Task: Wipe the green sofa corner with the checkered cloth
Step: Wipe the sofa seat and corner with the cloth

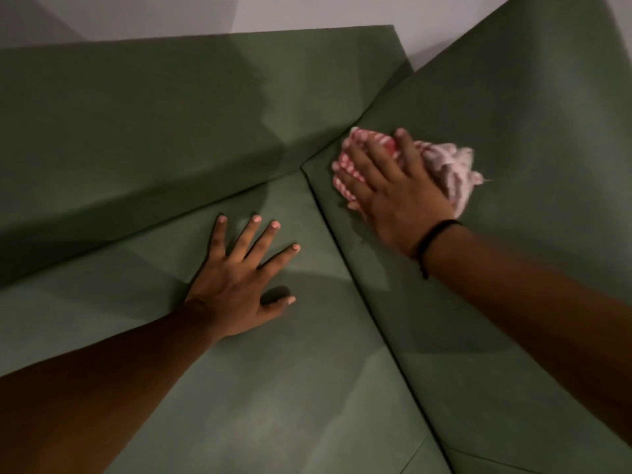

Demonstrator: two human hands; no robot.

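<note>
The green sofa (143, 124) fills the view, its two sections meeting in a corner near the upper middle. A red-and-white checkered cloth (455, 169) lies bunched on the right seat cushion close to that corner. My right hand (393, 196) presses flat on the cloth with fingers pointing toward the corner; a black band circles its wrist. My left hand (242, 278) rests palm down on the left seat cushion, fingers spread, holding nothing.
A dark seam (345, 254) runs between the two seat cushions from the corner toward the lower right. The back cushions rise behind both seats. A pale wall (307, 12) shows above the sofa.
</note>
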